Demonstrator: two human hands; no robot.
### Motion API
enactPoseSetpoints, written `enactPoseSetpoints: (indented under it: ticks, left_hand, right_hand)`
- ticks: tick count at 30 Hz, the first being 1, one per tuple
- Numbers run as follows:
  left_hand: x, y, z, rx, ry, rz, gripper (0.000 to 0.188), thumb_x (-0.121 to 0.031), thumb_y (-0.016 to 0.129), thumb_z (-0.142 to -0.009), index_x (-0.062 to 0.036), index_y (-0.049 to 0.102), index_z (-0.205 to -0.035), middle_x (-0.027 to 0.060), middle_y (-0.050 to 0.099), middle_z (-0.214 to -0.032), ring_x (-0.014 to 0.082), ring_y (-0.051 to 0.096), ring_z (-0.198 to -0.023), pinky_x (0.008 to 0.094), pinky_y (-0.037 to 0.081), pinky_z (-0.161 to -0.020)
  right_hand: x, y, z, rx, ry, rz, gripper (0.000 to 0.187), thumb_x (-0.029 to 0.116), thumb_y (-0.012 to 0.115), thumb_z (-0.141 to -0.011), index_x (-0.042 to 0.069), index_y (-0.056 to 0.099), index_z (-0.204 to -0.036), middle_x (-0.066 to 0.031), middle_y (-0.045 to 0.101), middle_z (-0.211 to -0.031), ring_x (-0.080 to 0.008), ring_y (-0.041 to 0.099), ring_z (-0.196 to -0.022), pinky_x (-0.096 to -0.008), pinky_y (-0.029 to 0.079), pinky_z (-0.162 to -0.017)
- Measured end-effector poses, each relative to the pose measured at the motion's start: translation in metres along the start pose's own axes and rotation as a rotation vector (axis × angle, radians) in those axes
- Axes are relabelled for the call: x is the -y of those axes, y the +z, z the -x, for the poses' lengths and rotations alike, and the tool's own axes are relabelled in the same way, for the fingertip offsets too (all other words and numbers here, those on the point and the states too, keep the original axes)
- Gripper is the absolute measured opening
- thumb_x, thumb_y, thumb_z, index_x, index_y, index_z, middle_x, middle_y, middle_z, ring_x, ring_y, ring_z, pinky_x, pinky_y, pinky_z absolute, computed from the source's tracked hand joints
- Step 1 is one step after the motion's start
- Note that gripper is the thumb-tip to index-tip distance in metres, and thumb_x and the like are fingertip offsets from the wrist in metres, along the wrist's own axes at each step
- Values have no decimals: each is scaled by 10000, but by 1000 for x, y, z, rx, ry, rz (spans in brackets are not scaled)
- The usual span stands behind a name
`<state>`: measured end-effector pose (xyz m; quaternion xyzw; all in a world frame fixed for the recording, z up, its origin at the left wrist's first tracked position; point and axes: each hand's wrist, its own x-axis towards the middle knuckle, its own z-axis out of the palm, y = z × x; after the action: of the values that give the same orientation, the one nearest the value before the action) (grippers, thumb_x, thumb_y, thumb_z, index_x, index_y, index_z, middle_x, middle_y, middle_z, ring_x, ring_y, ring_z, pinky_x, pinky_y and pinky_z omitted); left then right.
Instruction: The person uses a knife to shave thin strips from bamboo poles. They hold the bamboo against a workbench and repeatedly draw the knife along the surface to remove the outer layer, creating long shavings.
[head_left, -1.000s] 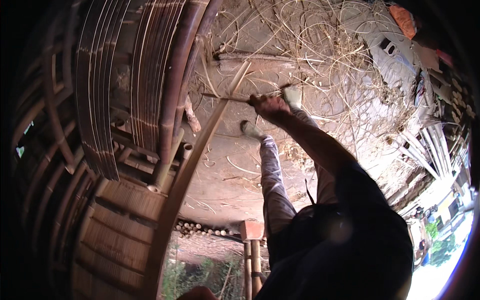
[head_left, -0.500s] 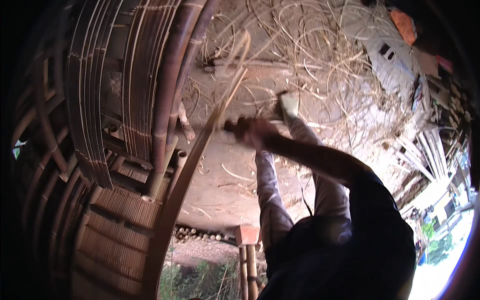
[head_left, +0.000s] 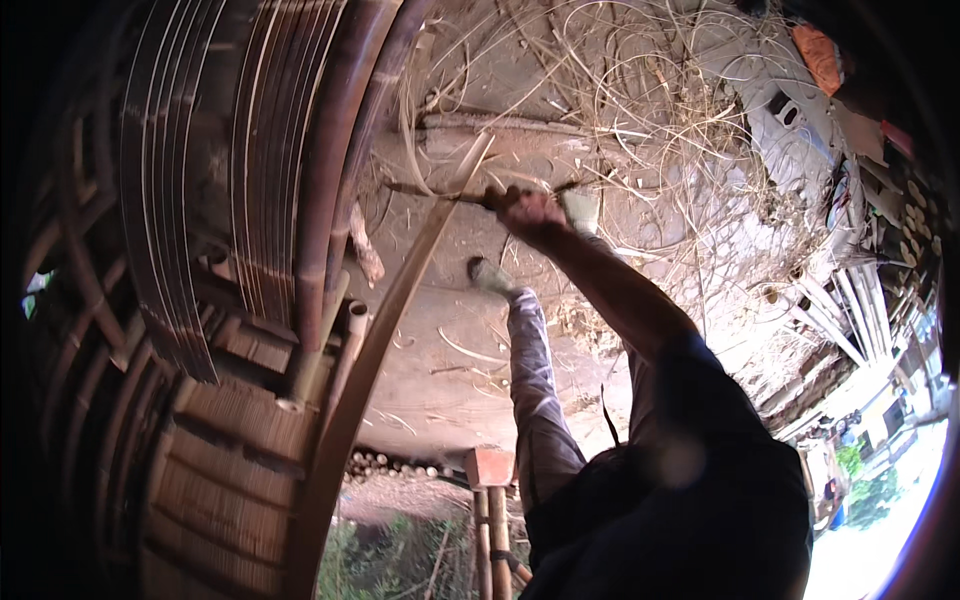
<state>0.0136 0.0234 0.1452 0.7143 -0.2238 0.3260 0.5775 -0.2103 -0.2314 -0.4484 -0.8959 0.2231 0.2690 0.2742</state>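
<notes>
My right hand [head_left: 532, 212] is closed around the handle of a knife [head_left: 425, 191], whose thin dark blade points left. The blade lies across a long bamboo strip [head_left: 385, 310], close to its pale, narrowed far end. From there the strip slants down to the lower left and out of the picture. A thin pale shaving [head_left: 408, 130] curls up beside the blade. My left hand does not show.
Dark bamboo slats [head_left: 270, 170] and thick poles [head_left: 345, 130] of a bamboo frame stand at the left, above a slatted bamboo surface [head_left: 220, 480]. Curled shavings [head_left: 660, 130] litter the ground ahead. A brick-coloured block [head_left: 490, 468] sits on bamboo posts near my legs.
My right hand with the knife has moved away from me and slightly right, toward the strip's far end. The shaving's curl has shifted left. My near foot has come into sight.
</notes>
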Motion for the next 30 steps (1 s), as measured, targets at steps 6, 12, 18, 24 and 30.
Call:
enactPoseSetpoints:
  ticks: [6, 12, 18, 24, 30]
  left_hand:
    - [9, -1, 11, -19, -19, -46, 317, -235, 506, -942, -163, 528, -635, -74, 425, -489, 79, 423, -363, 266, 335, -314]
    - [14, 13, 17, 6, -28, -74, 314, -237, 507, -942, -160, 536, -639, -71, 430, -489, 83, 427, -364, 271, 340, -315]
    - [19, 18, 26, 7, -20, -96, 311, -240, 508, -941, -158, 544, -644, -68, 434, -490, 88, 432, -365, 276, 346, -316]
    - [23, 23, 32, 3, -19, -124, 309, -243, 509, -941, -156, 552, -648, -64, 439, -491, 93, 437, -366, 281, 351, -317]
    - [34, 37, 33, 4, -1, -85, 307, -245, 510, -941, -153, 561, -653, -61, 444, -491, 97, 442, -366, 286, 356, -318]
  right_hand:
    - [16, -30, 44, -482, -450, -100, 296, 154, 527, -904, 98, 578, -1190, -70, 579, -718, -197, 646, -584, -335, 502, -408]
    - [-34, 54, -20, -146, 61, -167, 291, 191, 438, -972, 95, 428, -1246, -175, 629, -876, -357, 676, -706, -481, 543, -553]
    - [-58, 62, -2, -197, -303, -161, 323, 195, 435, -982, 158, 465, -1301, -159, 618, -981, -346, 679, -822, -430, 573, -670]
    - [-74, 51, -36, -22, 121, -162, 263, 226, 408, -991, 126, 477, -1224, -191, 645, -938, -350, 688, -767, -474, 545, -613]
    - [-127, 154, -32, -162, 48, 229, 299, 237, 441, -980, 111, 491, -1246, -126, 625, -814, -298, 668, -739, -421, 534, -564]
